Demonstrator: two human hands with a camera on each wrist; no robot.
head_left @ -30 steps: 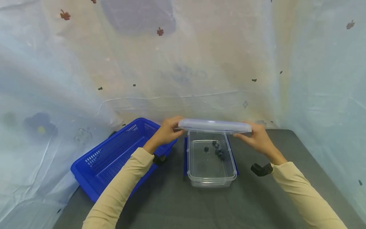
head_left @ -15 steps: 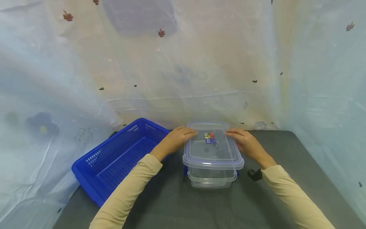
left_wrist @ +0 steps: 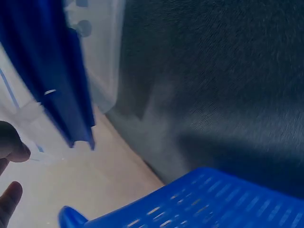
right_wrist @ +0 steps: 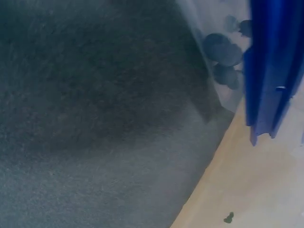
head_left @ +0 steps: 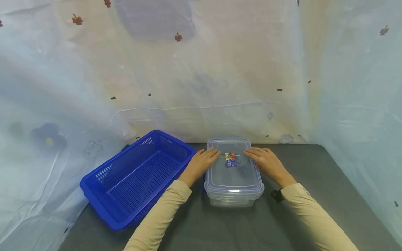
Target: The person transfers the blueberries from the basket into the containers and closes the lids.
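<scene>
— Two hands on the lid, is that right?

— Yes. The left hand point(head_left: 203, 161) lies flat on the left edge of the clear lid point(head_left: 233, 170), fingers straight and reaching toward the small coloured sticker point(head_left: 230, 159) near its middle. The right hand point(head_left: 266, 161) mirrors it on the right edge, fingers likewise stretched out and pressing down. Neither hand curls round anything.

— And where does the lid sit?

— On top of the clear plastic container point(head_left: 232, 201), covering it from rim to rim. The container stands on the dark grey bench point(head_left: 298, 223), roughly at its middle, close to the back.

— Anything inside?

— The right wrist view shows a few dark round pieces point(right_wrist: 222, 51) through the clear wall, bunched together. A blue clip point(right_wrist: 270, 71) hangs at the container's side in that view, and another blue clip point(left_wrist: 66, 80) shows in the left wrist view, with two fingertips point(left_wrist: 12, 148) at the frame's lower left corner.

— What else is on the bench?

— One blue slotted basket point(head_left: 135, 174), just beside the container on the left and set at an angle, its near corner over the bench edge. Pale draped sheeting point(head_left: 201, 69) with small leaf shapes hangs behind and to both sides.
</scene>
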